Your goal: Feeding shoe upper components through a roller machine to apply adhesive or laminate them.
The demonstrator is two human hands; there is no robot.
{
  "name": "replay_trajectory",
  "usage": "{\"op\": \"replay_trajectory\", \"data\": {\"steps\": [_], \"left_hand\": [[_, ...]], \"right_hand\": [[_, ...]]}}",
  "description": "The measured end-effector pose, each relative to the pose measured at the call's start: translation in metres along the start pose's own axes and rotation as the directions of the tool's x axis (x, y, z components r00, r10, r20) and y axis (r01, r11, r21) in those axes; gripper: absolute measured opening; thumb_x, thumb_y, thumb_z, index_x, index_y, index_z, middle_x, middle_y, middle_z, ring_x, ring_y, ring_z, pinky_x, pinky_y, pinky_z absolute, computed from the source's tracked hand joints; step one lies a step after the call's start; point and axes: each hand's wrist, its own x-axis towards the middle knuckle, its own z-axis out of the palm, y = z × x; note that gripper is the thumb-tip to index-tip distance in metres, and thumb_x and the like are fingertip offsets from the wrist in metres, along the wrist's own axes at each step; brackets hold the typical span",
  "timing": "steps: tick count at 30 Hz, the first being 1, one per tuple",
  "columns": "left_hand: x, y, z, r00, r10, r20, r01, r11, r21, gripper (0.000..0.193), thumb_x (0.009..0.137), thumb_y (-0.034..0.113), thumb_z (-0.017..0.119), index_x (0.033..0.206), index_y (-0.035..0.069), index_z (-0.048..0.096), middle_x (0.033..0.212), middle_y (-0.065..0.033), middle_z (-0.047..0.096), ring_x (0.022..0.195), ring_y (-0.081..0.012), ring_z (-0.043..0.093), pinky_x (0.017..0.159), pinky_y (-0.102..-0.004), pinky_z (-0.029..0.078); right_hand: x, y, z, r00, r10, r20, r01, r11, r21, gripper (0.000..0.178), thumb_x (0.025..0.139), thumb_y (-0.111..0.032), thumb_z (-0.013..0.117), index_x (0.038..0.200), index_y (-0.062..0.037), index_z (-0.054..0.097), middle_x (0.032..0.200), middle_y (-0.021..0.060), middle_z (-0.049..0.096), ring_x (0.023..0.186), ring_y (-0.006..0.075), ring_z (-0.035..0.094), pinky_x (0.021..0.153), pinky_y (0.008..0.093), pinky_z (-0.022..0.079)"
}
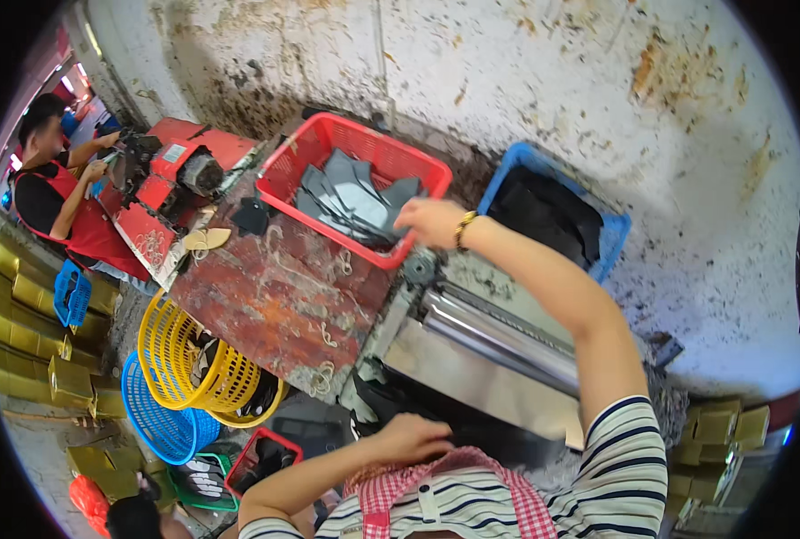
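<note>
Pieces of grey sheeting (357, 199) are kept in the far red basket (368, 144), seemingly for reach; any grip by right hand (429, 221) or left hand (409, 439) cannot be told.

Yellow basket (229, 381) overlapping blue basket (160, 426) — stained wall (526, 76) — cardboard boxes (69, 383).

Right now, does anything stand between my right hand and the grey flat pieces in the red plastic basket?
Nothing visible does: your right hand is over the right rim of the red basket, close to the grey pieces.
</note>
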Motion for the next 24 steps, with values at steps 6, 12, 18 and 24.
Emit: {"op": "replay_trajectory", "data": {"steps": [6,12,18,24], "left_hand": [[0.022,-0.018,-0.005,0.853,-0.519,-0.058,0.484,0.827,-0.287,0.047,0.075,0.042,0.064,0.065,-0.004,0.062,0.053,-0.0158,0.055,0.048,-0.0157,0.055,0.047,-0.035,0.042],[0.039,0.044,-0.057,0.848,-0.498,0.179,0.509,0.675,-0.534,0.035,0.076,0.026,0.068,0.092,-0.004,0.063,0.081,-0.0037,0.063,0.074,-0.0082,0.056,0.067,-0.0244,0.046],[0.015,0.05,-0.04,0.868,-0.434,0.242,0.493,0.686,-0.536,0.025,0.075,0.016,0.069,0.089,-0.005,0.064,0.077,-0.0011,0.063,0.068,-0.0063,0.055,0.061,-0.0217,0.046],[0.051,0.035,-0.009,0.725,-0.665,0.179,0.61,0.498,-0.617,0.03,0.078,0.023,0.067,0.085,-0.006,0.064,0.073,-0.0029,0.062,0.064,-0.007,0.055,0.056,-0.0224,0.045]], "right_hand": [[-0.134,-0.005,-0.035,0.939,0.325,0.115,-0.34,0.927,0.155,0.026,0.076,-0.021,0.054,0.098,-0.0087,0.06,0.104,0.0131,0.059,0.098,0.0286,0.055,0.081,0.0385,0.045],[-0.245,0.005,0.018,0.705,0.422,0.571,-0.686,0.61,0.397,0.07,0.079,-0.065,0.043,0.1,-0.0001,0.061,0.107,0.0183,0.058,0.098,0.0282,0.055,0.085,0.0348,0.042],[-0.251,0.001,-0.004,0.886,0.318,0.337,-0.445,0.787,0.426,0.039,0.079,-0.026,0.059,0.114,-0.0113,0.05,0.095,0.0131,0.06,0.091,0.0233,0.055,0.08,0.0345,0.042],[-0.248,0.025,0.0,0.912,0.253,0.323,-0.303,0.946,0.116,0.019,0.074,-0.017,0.052,0.088,-0.014,0.064,0.104,0.0133,0.054,0.091,0.033,0.053,0.075,0.0395,0.042]]}}
